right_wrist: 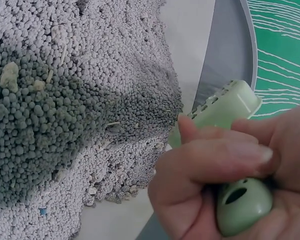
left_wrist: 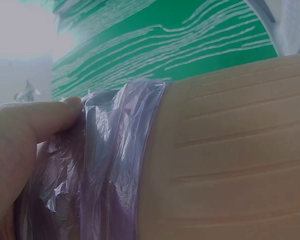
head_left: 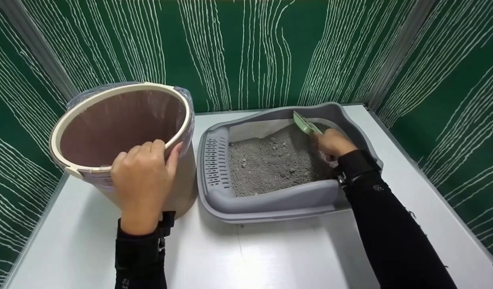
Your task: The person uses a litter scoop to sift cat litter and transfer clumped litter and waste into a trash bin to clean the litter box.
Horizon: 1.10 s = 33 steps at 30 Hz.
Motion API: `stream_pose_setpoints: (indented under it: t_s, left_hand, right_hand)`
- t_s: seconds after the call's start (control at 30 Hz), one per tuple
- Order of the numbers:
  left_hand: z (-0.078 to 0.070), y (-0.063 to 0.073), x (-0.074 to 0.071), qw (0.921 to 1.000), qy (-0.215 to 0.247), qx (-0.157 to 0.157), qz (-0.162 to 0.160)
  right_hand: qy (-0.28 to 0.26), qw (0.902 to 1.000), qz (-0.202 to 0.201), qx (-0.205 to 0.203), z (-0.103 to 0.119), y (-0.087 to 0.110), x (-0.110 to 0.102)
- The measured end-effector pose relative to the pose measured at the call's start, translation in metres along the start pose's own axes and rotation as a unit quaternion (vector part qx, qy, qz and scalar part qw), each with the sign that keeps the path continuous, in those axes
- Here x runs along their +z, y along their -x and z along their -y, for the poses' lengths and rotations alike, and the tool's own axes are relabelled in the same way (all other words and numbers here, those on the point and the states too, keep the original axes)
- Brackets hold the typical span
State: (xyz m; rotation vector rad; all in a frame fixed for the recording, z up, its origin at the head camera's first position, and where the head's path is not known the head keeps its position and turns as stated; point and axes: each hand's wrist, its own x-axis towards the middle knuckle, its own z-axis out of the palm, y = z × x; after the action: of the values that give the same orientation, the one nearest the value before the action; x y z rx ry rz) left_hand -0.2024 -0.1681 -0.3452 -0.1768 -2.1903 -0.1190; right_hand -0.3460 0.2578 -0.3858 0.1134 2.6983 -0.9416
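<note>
My left hand (head_left: 141, 182) grips the near rim of a beige trash bin (head_left: 180, 188), fingers over the cream ring and thumb outside. A translucent purple bag (left_wrist: 109, 160) is folded over that rim, as the left wrist view shows up close. My right hand (head_left: 333, 143) holds the handle of a light green litter scoop (head_left: 306, 123) over the far right part of a grey litter box (head_left: 270, 206). In the right wrist view the scoop's slotted head (right_wrist: 225, 105) is tilted near the box wall. Grey granular litter (head_left: 270, 162) with some clumps covers the box floor.
Bin and box stand side by side, nearly touching, on a white table (head_left: 266, 257). A perforated ledge (head_left: 217, 162) forms the box's left end. Green panels (head_left: 246, 52) with white wavy lines enclose the back and sides.
</note>
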Motion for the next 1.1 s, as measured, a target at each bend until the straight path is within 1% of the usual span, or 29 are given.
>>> stream_pose_setpoints:
  t_s: [0.27,0.4,0.53,0.63,0.7,0.93,1.1]
  left_hand:
    - [-0.0005,-0.0001,0.0010,1.0000,0.004,0.002,-0.004]
    - [-0.0008,0.0000,0.0014,1.0000,0.003,0.002,-0.004]
    - [-0.0013,-0.0006,0.0012,1.0000,0.004,0.002,0.001]
    - [-0.0016,-0.0010,0.0008,1.0000,0.006,0.004,0.004]
    - [-0.0015,-0.0009,0.0008,1.0000,0.005,0.004,0.003]
    - [-0.0008,-0.0005,0.0006,1.0000,0.004,0.001,0.003]
    - [-0.0005,-0.0009,-0.0005,1.0000,0.004,0.001,0.005]
  right_hand:
    - [0.032,0.9995,-0.005,0.005,-0.0037,-0.0014,-0.0005]
    - [0.070,0.9975,-0.011,0.003,-0.0051,-0.0026,-0.0001]
    - [0.096,0.9953,0.002,0.008,-0.0047,-0.0018,-0.0003]
    - [0.096,0.9953,0.016,0.005,-0.0054,0.0000,-0.0004]
    - [0.094,0.9954,0.015,-0.001,-0.0063,0.0010,-0.0003]
    - [0.106,0.9938,-0.024,-0.024,-0.0054,0.0039,0.0010]
    - [0.101,0.9942,-0.031,-0.022,-0.0048,0.0042,0.0002]
